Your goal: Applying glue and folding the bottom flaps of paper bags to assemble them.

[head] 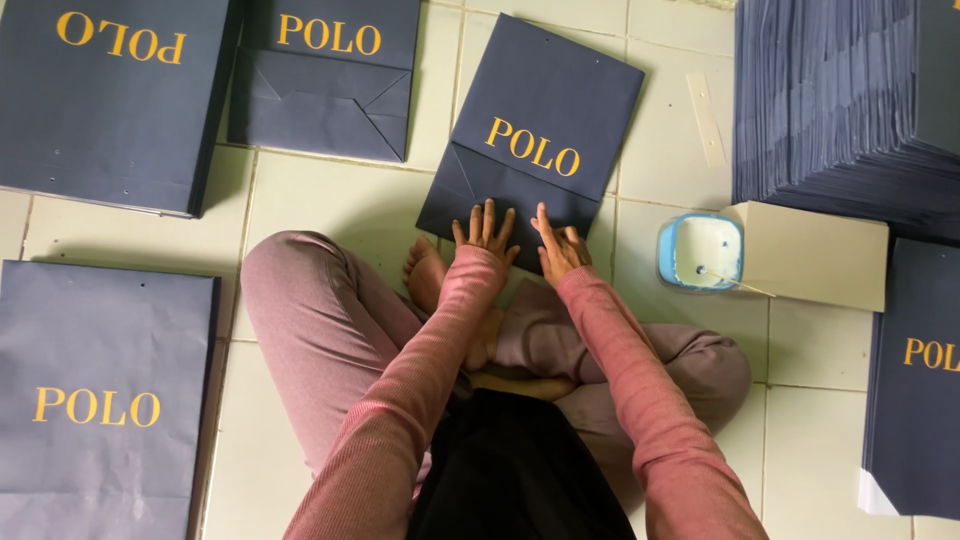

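A flat dark navy paper bag with gold lettering lies on the tiled floor in front of my crossed legs. My left hand presses flat on its folded bottom flap, fingers spread. Just to the right, my right hand rests on the same flap's lower edge, fingers together and pointing up-left. Neither hand grips anything. Both sleeves are pink.
More flat navy bags lie at top left, top centre, lower left and right edge. A tall stack of bags stands at top right. A small light-blue tub of white glue with a stick sits beside beige cardboard.
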